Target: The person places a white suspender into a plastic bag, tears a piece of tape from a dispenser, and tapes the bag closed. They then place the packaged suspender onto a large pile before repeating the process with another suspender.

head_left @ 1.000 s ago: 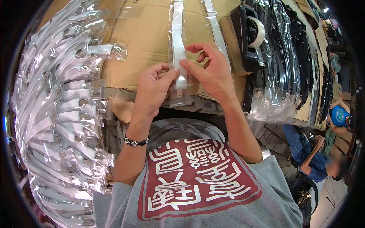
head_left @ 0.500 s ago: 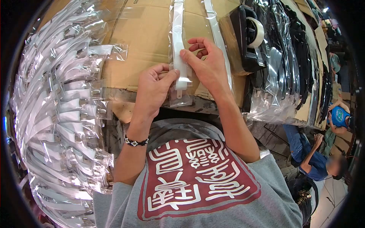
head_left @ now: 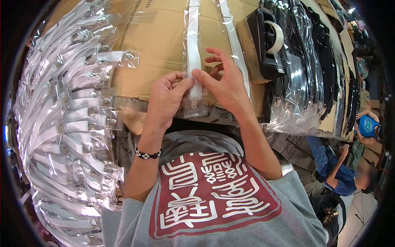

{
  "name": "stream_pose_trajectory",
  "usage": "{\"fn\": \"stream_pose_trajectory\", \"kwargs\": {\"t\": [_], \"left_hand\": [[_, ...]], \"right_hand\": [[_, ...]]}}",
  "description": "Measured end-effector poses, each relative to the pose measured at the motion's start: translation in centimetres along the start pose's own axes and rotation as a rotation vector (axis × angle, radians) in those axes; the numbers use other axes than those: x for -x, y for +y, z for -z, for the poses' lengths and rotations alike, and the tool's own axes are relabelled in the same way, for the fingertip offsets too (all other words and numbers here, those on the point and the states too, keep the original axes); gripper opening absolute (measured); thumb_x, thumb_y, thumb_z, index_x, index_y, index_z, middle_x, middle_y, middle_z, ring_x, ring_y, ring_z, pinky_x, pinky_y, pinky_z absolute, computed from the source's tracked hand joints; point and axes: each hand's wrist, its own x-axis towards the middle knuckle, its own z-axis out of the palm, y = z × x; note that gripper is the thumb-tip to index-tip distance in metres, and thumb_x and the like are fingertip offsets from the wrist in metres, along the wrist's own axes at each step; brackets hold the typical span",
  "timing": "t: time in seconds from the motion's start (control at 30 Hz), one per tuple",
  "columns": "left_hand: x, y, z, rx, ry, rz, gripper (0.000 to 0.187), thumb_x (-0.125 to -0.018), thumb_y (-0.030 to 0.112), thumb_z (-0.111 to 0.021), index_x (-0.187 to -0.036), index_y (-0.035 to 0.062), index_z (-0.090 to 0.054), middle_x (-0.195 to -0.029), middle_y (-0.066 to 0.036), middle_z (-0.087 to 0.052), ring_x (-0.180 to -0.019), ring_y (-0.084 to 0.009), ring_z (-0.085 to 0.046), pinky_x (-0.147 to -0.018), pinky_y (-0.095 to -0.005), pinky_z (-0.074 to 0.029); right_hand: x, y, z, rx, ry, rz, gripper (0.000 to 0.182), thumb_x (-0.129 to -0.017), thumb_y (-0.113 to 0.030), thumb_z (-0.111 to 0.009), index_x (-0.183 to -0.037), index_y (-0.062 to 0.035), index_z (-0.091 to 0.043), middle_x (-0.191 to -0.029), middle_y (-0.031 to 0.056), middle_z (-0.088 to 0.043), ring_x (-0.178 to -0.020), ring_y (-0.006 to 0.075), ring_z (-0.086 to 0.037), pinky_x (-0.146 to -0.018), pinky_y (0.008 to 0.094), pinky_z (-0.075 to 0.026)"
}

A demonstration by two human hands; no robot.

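Observation:
A white strap (head_left: 193, 49) in a clear plastic sleeve (head_left: 196, 110) lies lengthwise on the cardboard in front of me, its tabbed end toward my body. My left hand (head_left: 166, 92) is closed, pinching the left edge of the sleeved strap between thumb and bent fingers. From the other side, my right hand (head_left: 226, 82) rests its thumb tip on the strap, near the left thumb. Its other fingers are apart and raised off to the right. A second white strap (head_left: 233, 37), also in clear plastic, runs just beyond the right hand.
A heap of sleeved white straps (head_left: 61, 123) fills the left side. On the right stand a black tape dispenser (head_left: 261, 53) and a pile of black straps in plastic (head_left: 306, 66). Cardboard (head_left: 152, 41) covers the table. A seated person (head_left: 341, 177) is at the lower right.
My right thumb has slid down the strap toward me, close to the left thumb. The left hand keeps its pinch in nearly the same place.

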Motion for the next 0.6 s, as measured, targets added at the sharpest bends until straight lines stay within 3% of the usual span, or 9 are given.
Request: {"fn": "stream_pose_trajectory", "kwargs": {"t": [0.1,0.27,0.4,0.5,0.6], "left_hand": [[-0.2,-0.3,0.5,0.003,-0.009,-0.003,0.016,-0.096,0.011,-0.065,-0.105,-0.0027,-0.066,-0.087,-0.006,-0.072,-0.072,-0.0077,-0.067,-0.061,-0.0222,-0.054],[-0.4,-0.8,1.1,0.018,-0.017,-0.016,0.016,-0.097,0.013,-0.064,-0.104,-0.0016,-0.066,-0.087,-0.006,-0.072,-0.071,-0.007,-0.066,-0.061,-0.0217,-0.054],[-0.2,-0.1,0.8,0.067,-0.005,0.046,0.018,-0.098,0.015,-0.063,-0.104,-0.0015,-0.067,-0.09,-0.009,-0.073,-0.076,-0.0127,-0.07,-0.065,-0.0247,-0.056],[0.1,1.4,0.3,0.02,0.007,0.08,0.021,-0.097,0.015,-0.064,-0.106,-0.0034,-0.066,-0.095,-0.015,-0.074,-0.082,-0.02,-0.074,-0.073,-0.0299,-0.059],[-0.2,1.9,1.6,-0.058,0.049,-0.016,0.023,-0.096,0.016,-0.065,-0.106,-0.0053,-0.066,-0.095,-0.017,-0.074,-0.083,-0.0218,-0.074,-0.074,-0.0309,-0.06]], "right_hand": [[0.6,-0.1,0.4,0.058,-0.008,0.069,0.069,-0.083,-0.033,-0.08,-0.139,-0.0037,-0.051,-0.117,0.015,-0.062,-0.085,0.0217,-0.059,-0.079,0.0372,-0.052],[0.5,0.0,0.4,-0.079,-0.052,-0.039,0.067,-0.085,-0.031,-0.079,-0.139,-0.0033,-0.051,-0.118,0.016,-0.062,-0.083,0.0194,-0.06,-0.075,0.0345,-0.053],[1.4,-1.5,1.3,-0.158,-0.003,-0.021,0.055,-0.089,-0.027,-0.075,-0.133,-0.0014,-0.056,-0.113,0.0132,-0.065,-0.081,0.0154,-0.059,-0.069,0.0297,-0.052],[3.8,-1.0,3.8,-0.06,0.066,0.014,0.039,-0.091,-0.023,-0.073,-0.12,0.0013,-0.064,-0.097,0.0089,-0.069,-0.076,0.0127,-0.059,-0.064,0.0276,-0.049],[6.7,-1.2,5.8,-0.027,0.057,-0.134,0.027,-0.092,-0.02,-0.071,-0.106,0.0028,-0.069,-0.08,0.0047,-0.068,-0.067,0.0104,-0.057,-0.06,0.0263,-0.046]]}}
